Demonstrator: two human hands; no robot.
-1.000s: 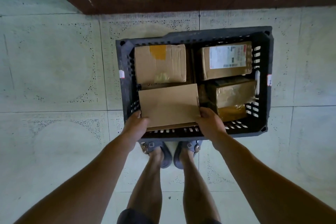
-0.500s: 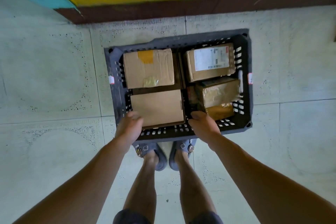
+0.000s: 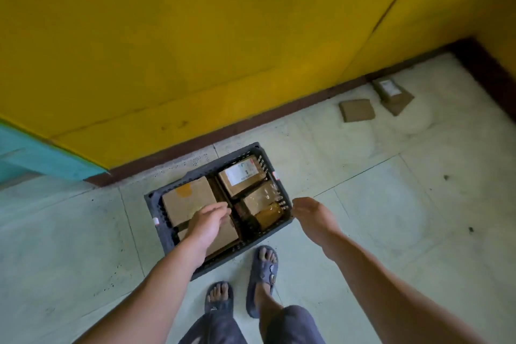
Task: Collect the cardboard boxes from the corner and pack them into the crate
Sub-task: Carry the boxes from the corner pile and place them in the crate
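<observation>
A dark plastic crate (image 3: 156,211) sits on the floor by the wall, holding several cardboard boxes: a plain one with a yellow patch (image 3: 185,201), a labelled one (image 3: 240,176), a tape-wrapped one (image 3: 262,205) and a flat one (image 3: 226,236) at the near side. My left hand (image 3: 208,225) hovers above the flat box, fingers loose, holding nothing. My right hand (image 3: 311,211) hangs past the crate's right corner, relaxed and empty. In the far corner lie a flat box (image 3: 357,110) and a labelled box (image 3: 391,90) resting on another flat piece.
A yellow wall with a dark skirting (image 3: 251,120) runs behind the crate and turns at the right corner. A teal panel (image 3: 33,156) is at the left. My sandalled feet (image 3: 240,285) stand just in front of the crate on pale floor tiles.
Both hands have let go of the flat box, which now lies in the crate. The view has lifted and swung right, bringing the corner boxes into sight; my right foot has stepped forward.
</observation>
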